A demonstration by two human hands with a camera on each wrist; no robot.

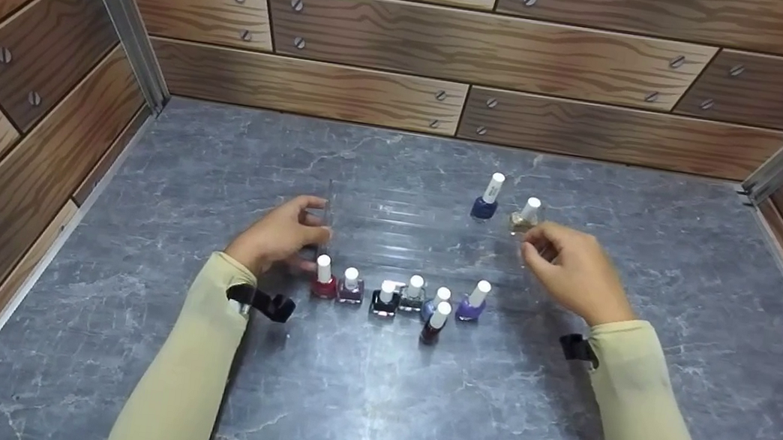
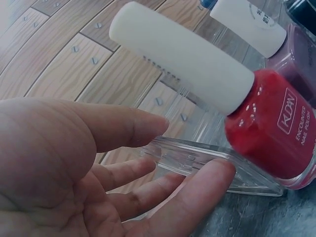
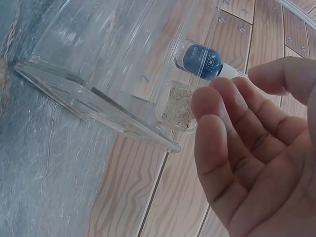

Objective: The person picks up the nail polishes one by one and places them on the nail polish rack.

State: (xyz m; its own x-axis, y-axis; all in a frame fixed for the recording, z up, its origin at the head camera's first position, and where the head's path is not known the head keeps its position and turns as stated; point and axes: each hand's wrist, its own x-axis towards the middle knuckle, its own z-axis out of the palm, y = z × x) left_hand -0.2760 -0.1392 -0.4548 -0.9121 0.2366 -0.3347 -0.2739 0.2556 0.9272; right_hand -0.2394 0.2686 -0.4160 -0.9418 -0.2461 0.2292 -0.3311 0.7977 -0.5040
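Observation:
A clear plastic rack (image 1: pixel 400 215) with stepped ridges stands mid-table. At its left end, my left hand (image 1: pixel 286 233) touches the end panel with extended fingers; the left wrist view shows the thumb near the panel's edge. My right hand (image 1: pixel 573 267) hovers by the right end, its fingers loosely bent and nothing between them. Beside those fingertips is a gold-glitter nail polish bottle (image 3: pixel 177 104), with a dark blue polish bottle (image 1: pixel 485 203) to its left. A red polish bottle (image 2: pixel 269 126) stands near my left hand, beside a mauve one (image 1: pixel 351 287).
Along the rack's front stand a black polish bottle (image 1: pixel 385 299), a dark grey-green one (image 1: pixel 413 295), a blue one (image 1: pixel 434 307) and a purple one (image 1: pixel 472 305). A dark red bottle (image 1: pixel 433 325) stands slightly nearer. Wood-patterned walls (image 1: pixel 490 47) enclose the grey marbled table (image 1: pixel 366 413).

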